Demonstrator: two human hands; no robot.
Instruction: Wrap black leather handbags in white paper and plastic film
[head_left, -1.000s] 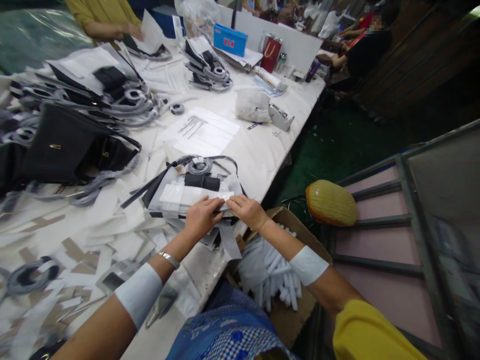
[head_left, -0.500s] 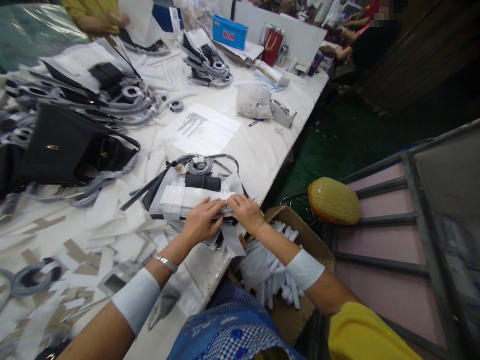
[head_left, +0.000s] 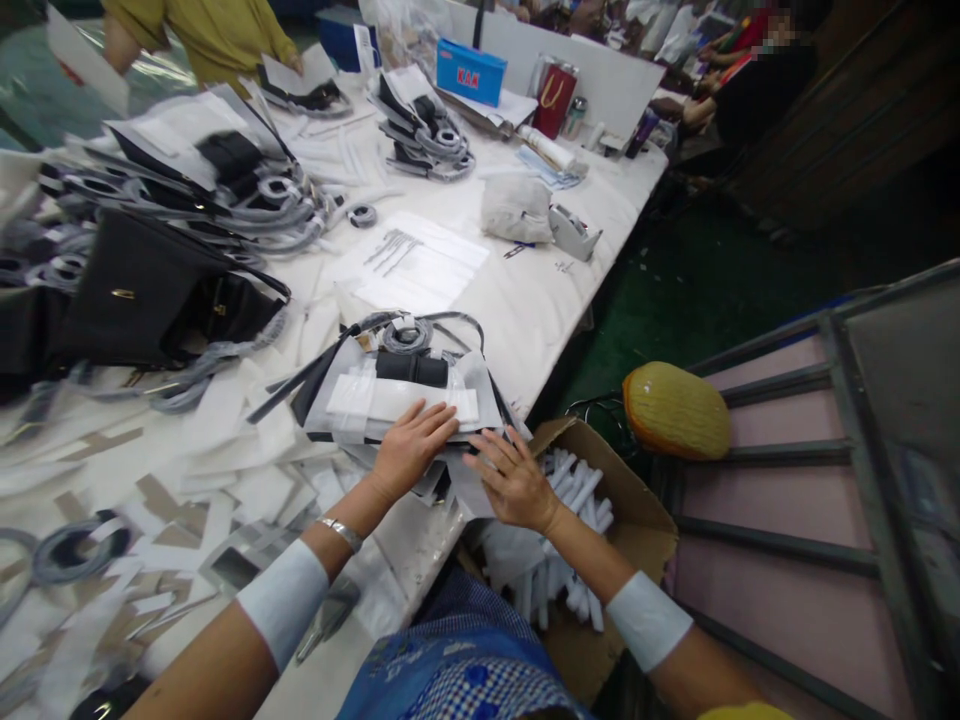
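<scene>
The partly wrapped bag (head_left: pixel 411 369) lies near the tabletop (head_left: pixel 532 320) edge, the left hand (head_left: pixel 414 448) resting flat on its white strip (head_left: pixel 379 398), the right hand (head_left: pixel 517 485) loosely spread at its corner, contact unclear, where a hard tug could drag it off.

Pouch (head_left: pixel 411 370): smooth, leather-like, low sheen. Strip (head_left: pixel 394 400): matt, paper or foam, can't tell from here. Tape (head_left: pixel 351 402) over it: clear plastic, glossy. Coil (head_left: pixel 406 336): wrapped in shiny film. Handbag (head_left: pixel 131 270): leather-like to my eye, fairly matt; its clasp (head_left: pixel 122 294) polished metal. Scraps (head_left: pixel 255 490): flat-finished paper and card. Bracelet (head_left: pixel 342 533): bright metal, reflective. Apron (head_left: pixel 472 675): soft woven cloth. Carton (head_left: pixel 637 505): dull cardboard. Tubes (head_left: pixel 544 580) inside: smooth, plastic-looking. Cushion (head_left: pixel 677 411): crinkled, rough-looking cover, fabric unclear. Rack (head_left: pixel 780 544): dark metal by its look, dull. Blue box (head_left: pixel 470 73): smooth printed card.
</scene>
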